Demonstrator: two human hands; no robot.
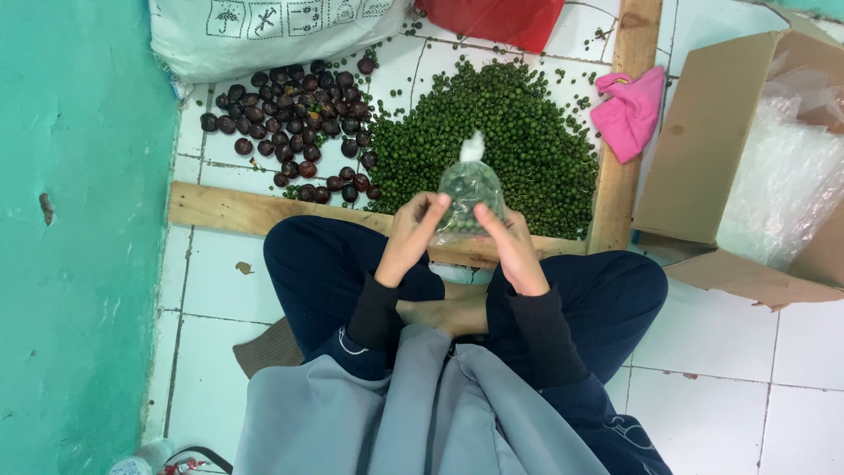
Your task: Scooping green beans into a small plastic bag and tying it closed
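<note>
I sit cross-legged on a white tiled floor. My left hand (411, 236) and my right hand (512, 246) both grip a small clear plastic bag (469, 192) filled with small green round fruits, its twisted top pointing away from me. Just beyond the bag lies a big heap of the same green fruits (501, 132). To its left sits a pile of dark purple round fruits (294, 123).
Wooden planks (230, 211) frame the heaps at the front and the right. A pink cloth (629, 113) lies on the right plank. An open cardboard box (703, 149) with clear plastic bags stands at the right. A white sack (264, 31) and a red bag (501, 19) lie behind. A teal wall (79, 237) is at the left.
</note>
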